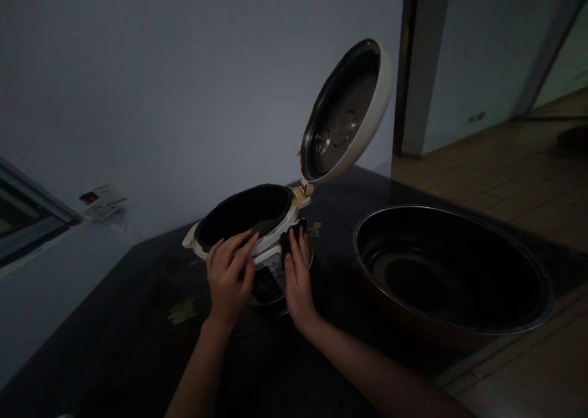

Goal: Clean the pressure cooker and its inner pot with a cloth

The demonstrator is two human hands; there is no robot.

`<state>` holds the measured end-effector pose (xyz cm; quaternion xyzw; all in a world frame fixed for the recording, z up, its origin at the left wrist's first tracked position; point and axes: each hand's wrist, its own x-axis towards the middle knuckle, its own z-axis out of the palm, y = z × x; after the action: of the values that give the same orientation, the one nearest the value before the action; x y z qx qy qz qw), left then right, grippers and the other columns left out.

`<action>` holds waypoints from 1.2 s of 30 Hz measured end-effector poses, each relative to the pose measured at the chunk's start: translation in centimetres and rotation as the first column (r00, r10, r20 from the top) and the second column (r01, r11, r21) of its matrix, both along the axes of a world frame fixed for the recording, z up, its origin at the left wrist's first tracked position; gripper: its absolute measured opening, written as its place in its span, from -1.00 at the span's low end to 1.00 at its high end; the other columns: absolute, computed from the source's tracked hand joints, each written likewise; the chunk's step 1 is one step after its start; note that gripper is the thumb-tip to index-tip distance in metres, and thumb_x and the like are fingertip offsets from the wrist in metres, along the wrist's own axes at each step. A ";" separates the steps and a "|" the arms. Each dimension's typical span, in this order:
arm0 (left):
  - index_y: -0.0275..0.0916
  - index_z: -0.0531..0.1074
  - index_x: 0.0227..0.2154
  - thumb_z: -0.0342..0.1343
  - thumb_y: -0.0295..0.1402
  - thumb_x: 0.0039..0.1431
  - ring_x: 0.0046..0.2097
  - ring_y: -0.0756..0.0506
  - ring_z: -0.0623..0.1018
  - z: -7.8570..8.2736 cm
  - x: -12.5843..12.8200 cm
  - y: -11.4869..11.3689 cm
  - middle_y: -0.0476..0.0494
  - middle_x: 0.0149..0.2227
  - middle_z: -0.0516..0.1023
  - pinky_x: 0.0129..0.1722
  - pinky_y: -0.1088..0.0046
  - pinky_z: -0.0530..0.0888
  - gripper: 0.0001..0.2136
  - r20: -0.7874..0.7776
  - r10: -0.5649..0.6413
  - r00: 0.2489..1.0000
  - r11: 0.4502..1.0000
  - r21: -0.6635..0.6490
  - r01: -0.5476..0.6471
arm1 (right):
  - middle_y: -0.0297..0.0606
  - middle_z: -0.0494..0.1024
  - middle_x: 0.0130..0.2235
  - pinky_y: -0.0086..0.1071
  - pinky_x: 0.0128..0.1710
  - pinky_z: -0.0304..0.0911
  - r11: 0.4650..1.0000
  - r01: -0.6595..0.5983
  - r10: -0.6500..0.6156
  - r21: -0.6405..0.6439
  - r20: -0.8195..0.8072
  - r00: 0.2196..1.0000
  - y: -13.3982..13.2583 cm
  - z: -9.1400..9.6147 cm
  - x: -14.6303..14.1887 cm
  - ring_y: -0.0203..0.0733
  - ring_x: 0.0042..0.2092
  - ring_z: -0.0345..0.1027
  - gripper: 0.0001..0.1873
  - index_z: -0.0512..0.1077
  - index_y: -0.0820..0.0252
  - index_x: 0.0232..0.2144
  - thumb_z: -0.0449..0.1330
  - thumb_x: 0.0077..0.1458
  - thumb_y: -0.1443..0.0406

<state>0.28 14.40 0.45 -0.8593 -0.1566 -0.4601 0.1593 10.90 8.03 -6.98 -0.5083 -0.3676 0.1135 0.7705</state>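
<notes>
Cooker [269, 282] standing lid-up left of wide pan [376, 252]; I'm seemingly wiping near side: right hand [299, 286] pressing dark cloth [285, 244], closure unclear, left hand [229, 278] resting loosely open at rim [274, 238]; next calling for steady bracing.

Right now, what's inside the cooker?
Inside the cooker, dark walls show, and a greyish patch near the front, too dim to name. The front rim and left hand hide the nearest part, so I can't tell what's there.

Two slender, bare forearms [202, 369]
</notes>
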 end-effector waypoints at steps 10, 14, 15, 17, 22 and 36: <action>-0.13 0.50 -0.04 0.05 -0.53 0.20 0.03 -0.20 0.46 -0.2 -0.3 0.1 -0.20 -0.04 0.49 0.19 0.02 0.25 -0.69 0.056 0.004 0.998 1.000 0.016 -0.005 | -0.25 0.01 0.41 0.00 0.39 -0.26 1.000 0.001 -0.001 -0.004 -0.115 0.993 1.1 -0.8 2.1 -0.18 0.43 -0.21 -0.41 0.13 0.11 0.32 -0.09 0.31 0.08; -0.15 0.49 -0.06 0.04 -0.55 0.20 0.00 -0.19 0.45 -0.3 -0.2 0.2 -0.20 -0.05 0.49 0.17 0.01 0.26 -0.70 0.052 -0.002 0.999 1.000 0.031 0.000 | -0.41 -0.02 0.41 0.00 0.40 -0.26 1.000 -0.028 0.028 0.002 0.001 1.000 -0.5 0.8 0.3 -0.22 0.43 -0.25 -0.50 0.17 -0.10 0.30 -0.09 0.35 0.13; -0.15 0.48 -0.05 0.04 -0.55 0.21 0.00 -0.20 0.45 -0.2 -0.2 0.2 -0.21 -0.06 0.49 0.16 0.03 0.27 -0.70 0.053 -0.004 0.999 0.999 0.035 0.003 | -0.40 0.00 0.41 -0.01 0.40 -0.25 1.000 -0.026 0.026 0.012 0.021 0.999 -0.5 1.1 0.4 -0.23 0.43 -0.24 -0.51 0.18 -0.10 0.29 -0.09 0.36 0.13; -0.16 0.44 0.01 0.04 -0.55 0.21 -0.01 -0.20 0.45 -0.1 -0.2 0.1 -0.22 -0.06 0.49 0.11 0.08 0.31 -0.66 0.067 0.000 0.998 0.999 0.034 -0.002 | -0.34 0.05 0.40 -0.03 0.40 -0.23 0.999 0.000 -0.002 0.039 0.040 0.999 0.1 1.4 1.1 -0.24 0.42 -0.21 -0.51 0.18 -0.04 0.29 -0.10 0.36 0.14; -0.15 0.33 0.14 0.04 -0.53 0.22 -0.01 -0.20 0.45 0.2 0.1 -1.1 -0.21 -0.07 0.50 0.05 0.17 0.33 -0.57 0.071 0.021 0.997 1.000 -0.010 -0.021 | -0.20 0.09 0.38 -0.05 0.39 -0.21 0.997 0.042 -0.041 0.067 -0.019 0.999 2.0 0.5 3.3 -0.22 0.41 -0.14 -0.44 0.08 0.08 0.33 -0.10 0.33 0.12; -0.16 0.46 -0.06 0.03 -0.54 0.23 -0.10 -0.17 0.49 0.1 0.0 -1.3 -0.16 -0.16 0.52 -0.06 0.21 0.33 -0.72 0.048 -0.022 0.999 0.999 -0.031 0.023 | -0.08 0.43 0.19 -0.10 0.29 0.03 0.999 0.022 -0.012 0.039 -0.247 0.969 8.2 0.1 9.7 -0.09 0.25 0.23 -0.38 0.40 0.28 0.12 -0.06 0.21 0.00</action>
<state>0.30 13.08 0.53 -0.8521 -0.1579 -0.4798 0.1370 20.60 16.25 -6.88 -0.4771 -0.2667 0.1615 0.8217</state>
